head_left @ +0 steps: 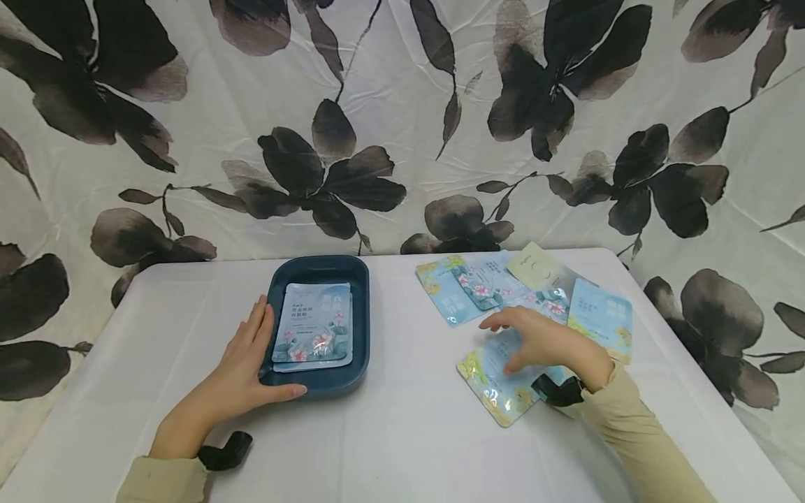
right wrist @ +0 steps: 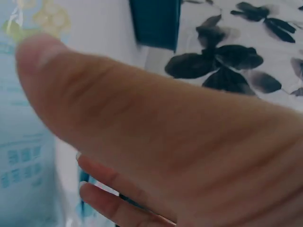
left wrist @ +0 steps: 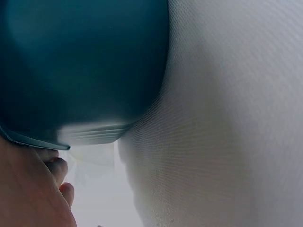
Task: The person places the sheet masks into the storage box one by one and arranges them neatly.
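In the head view, a dark blue rectangular tray (head_left: 361, 328) stands left of centre, with flat light-blue sachets (head_left: 312, 323) printed with pink flowers stacked inside. My left hand (head_left: 242, 370) rests against it, straight fingers along the left side and thumb at the near rim. The left wrist view shows the tray's outer wall (left wrist: 85, 61) close up. Over a blue-and-yellow sachet (head_left: 487, 381) hovers my right hand (head_left: 547, 342), thumb and fingers spread apart with nothing visible between them. In the right wrist view its thumb (right wrist: 142, 104) covers much of the scene, beside a pale blue sachet (right wrist: 23, 142).
Beyond my right hand lie several overlapping sachets, among them a flowered one (head_left: 481, 279), a pale yellow-green one (head_left: 541, 265) and a blue one (head_left: 600, 314) at the right. They lie on a white-covered table (head_left: 402, 433). A floral cloth (head_left: 402, 140) hangs behind its far edge.
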{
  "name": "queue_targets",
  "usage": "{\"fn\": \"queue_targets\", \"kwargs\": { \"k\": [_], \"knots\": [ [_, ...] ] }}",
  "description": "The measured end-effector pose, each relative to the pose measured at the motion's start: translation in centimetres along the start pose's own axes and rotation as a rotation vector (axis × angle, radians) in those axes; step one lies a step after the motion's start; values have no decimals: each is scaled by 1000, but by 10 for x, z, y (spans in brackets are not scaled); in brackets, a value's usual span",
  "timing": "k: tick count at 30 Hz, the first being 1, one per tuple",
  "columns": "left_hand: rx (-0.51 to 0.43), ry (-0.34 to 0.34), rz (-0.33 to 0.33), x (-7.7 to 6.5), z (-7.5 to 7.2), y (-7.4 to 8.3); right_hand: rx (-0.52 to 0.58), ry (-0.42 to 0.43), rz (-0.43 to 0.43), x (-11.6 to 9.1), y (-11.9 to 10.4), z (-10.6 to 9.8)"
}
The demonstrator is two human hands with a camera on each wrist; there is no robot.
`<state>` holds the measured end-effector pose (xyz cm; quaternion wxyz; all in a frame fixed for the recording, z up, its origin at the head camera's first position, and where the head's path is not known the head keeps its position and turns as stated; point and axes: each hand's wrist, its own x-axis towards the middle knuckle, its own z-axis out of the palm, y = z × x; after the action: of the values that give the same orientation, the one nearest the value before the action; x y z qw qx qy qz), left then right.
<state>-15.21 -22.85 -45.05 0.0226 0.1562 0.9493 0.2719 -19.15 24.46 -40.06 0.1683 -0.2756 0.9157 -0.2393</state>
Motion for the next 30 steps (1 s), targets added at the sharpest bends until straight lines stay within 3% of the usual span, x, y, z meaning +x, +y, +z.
{"fn": "queue_targets", "kwargs": {
  "k": [7, 16, 30],
  "knots": [
    [-9, -5, 0, 0, 1, 0, -80, -3, 72, -2, 19, 23],
    [-1, -6, -3, 1, 0, 1, -51, 64, 147, 7, 23, 38],
    [-9, -17, -18, 0, -3, 4, 142, 215, 30, 20, 38, 49]
  ]
}}
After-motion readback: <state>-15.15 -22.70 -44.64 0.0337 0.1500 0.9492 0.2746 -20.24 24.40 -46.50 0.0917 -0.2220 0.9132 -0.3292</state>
